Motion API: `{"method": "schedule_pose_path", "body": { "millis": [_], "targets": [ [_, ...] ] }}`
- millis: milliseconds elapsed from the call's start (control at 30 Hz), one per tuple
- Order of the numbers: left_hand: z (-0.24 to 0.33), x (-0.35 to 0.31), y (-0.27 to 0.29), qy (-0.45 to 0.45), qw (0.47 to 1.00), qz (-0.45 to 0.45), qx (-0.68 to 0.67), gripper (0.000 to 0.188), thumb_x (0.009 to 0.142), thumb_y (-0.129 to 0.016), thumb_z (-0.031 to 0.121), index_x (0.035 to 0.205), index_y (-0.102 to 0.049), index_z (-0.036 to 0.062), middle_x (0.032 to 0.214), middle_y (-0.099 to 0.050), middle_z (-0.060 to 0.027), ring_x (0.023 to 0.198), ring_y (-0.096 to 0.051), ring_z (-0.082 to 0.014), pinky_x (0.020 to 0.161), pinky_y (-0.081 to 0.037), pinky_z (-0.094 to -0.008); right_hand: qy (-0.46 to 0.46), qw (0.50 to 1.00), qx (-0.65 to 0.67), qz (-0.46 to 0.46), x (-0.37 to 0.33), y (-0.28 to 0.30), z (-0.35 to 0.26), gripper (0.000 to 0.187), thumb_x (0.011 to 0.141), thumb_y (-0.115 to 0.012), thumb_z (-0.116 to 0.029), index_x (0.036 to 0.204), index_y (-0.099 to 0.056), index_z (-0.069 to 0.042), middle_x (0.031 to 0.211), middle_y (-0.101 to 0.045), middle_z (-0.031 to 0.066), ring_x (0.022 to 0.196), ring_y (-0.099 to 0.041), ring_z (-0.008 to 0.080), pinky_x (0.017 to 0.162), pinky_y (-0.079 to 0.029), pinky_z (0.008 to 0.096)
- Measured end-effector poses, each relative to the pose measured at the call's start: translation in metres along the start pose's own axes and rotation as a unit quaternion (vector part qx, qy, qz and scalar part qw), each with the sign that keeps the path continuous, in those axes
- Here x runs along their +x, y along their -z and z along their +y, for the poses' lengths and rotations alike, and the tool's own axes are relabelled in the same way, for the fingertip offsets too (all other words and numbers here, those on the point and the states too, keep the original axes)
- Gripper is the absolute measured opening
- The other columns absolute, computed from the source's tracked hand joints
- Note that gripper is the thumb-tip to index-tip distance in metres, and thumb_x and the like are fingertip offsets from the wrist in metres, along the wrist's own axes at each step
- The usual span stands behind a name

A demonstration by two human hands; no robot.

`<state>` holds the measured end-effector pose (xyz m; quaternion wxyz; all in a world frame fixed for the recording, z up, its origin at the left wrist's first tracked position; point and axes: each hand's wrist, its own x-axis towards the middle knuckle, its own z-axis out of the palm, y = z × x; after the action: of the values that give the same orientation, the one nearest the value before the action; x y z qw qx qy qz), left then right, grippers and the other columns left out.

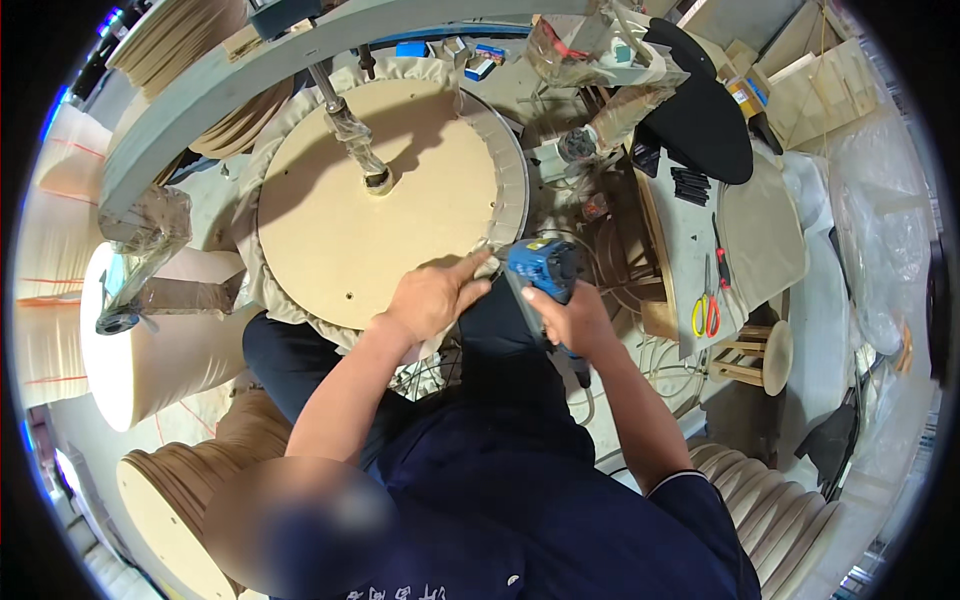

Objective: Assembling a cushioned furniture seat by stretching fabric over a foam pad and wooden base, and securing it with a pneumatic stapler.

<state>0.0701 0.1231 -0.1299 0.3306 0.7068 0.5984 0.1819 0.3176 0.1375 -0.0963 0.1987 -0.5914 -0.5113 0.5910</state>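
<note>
A round pale wooden board (330, 240) lies in front of me, with cream fabric (262, 172) gathered in folds about its edge. A vertical rod (352, 140) wrapped in clear film presses down near the board's middle. My left hand (430, 297) reaches over the near right rim, its fingers closed on the fabric edge there. In my right hand (577, 318) is a blue staple gun (543, 264), held by its grip just beyond the board's right rim. The gun's nose is close to my left fingertips; whether it touches the fabric is hidden.
A grey curved frame arm (240, 90) arches over the board's far left. At right, a work surface (690, 260) bears scissors (706, 306), a red-handled screwdriver (721, 255) and black staple strips (690, 185). Stacked round boards (190, 490) stand lower left; a small wooden stool (765, 357) is at right.
</note>
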Motion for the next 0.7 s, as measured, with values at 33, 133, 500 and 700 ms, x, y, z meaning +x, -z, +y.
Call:
{"method": "schedule_pose_path", "body": {
  "millis": [33, 133, 500, 700],
  "targets": [
    [-0.001, -0.006, 0.004, -0.037, 0.997, -0.069, 0.028, 0.049, 0.105, -0.056, 0.030, 0.151, -0.050, 0.0181, 0.102, -0.073, -0.0203, 0.096, -0.069, -0.0435, 0.087, -0.055, -0.0510, 0.001, 1.000, 0.001, -0.001, -0.003, 0.006, 0.000, 0.032, 0.094, -0.076, -0.034, 0.089, -0.066, -0.004, 0.062, -0.057, 0.0018, 0.046, -0.052, 0.0103, 0.048, -0.041, 0.0298],
    [-0.027, -0.010, 0.003, -0.091, 0.995, -0.021, 0.019, 0.039, 0.101, -0.059, 0.024, 0.139, -0.060, 0.0159, 0.100, -0.073, -0.0183, 0.096, -0.068, -0.0403, 0.085, -0.054, -0.0491, -0.013, 0.999, -0.028, -0.019, -0.007, 0.013, -0.002, 0.028, 0.095, -0.075, -0.031, 0.094, -0.067, -0.005, 0.061, -0.056, 0.0001, 0.048, -0.053, 0.0107, 0.048, -0.040, 0.0295],
    [-0.030, 0.011, 0.011, -0.014, 1.000, 0.000, 0.018, 0.020, 0.099, -0.064, 0.026, 0.101, -0.067, 0.0066, 0.090, -0.072, -0.0177, 0.088, -0.068, -0.0387, 0.081, -0.054, -0.0478, 0.026, 0.973, -0.214, -0.078, -0.017, -0.014, -0.004, 0.045, 0.090, -0.079, -0.037, 0.114, -0.072, 0.000, 0.100, -0.076, 0.0218, 0.100, -0.075, 0.0321, 0.087, -0.055, 0.0388],
    [-0.035, 0.017, 0.005, 0.049, 0.998, 0.004, -0.050, 0.021, 0.096, -0.070, 0.027, 0.095, -0.067, 0.0061, 0.084, -0.071, -0.0170, 0.082, -0.068, -0.0389, 0.076, -0.054, -0.0475, 0.083, 0.978, -0.189, -0.043, -0.006, -0.027, -0.005, 0.042, 0.091, -0.079, -0.037, 0.105, -0.073, 0.002, 0.084, -0.074, 0.0185, 0.080, -0.073, 0.0213, 0.077, -0.055, 0.0371]
  ]
}}
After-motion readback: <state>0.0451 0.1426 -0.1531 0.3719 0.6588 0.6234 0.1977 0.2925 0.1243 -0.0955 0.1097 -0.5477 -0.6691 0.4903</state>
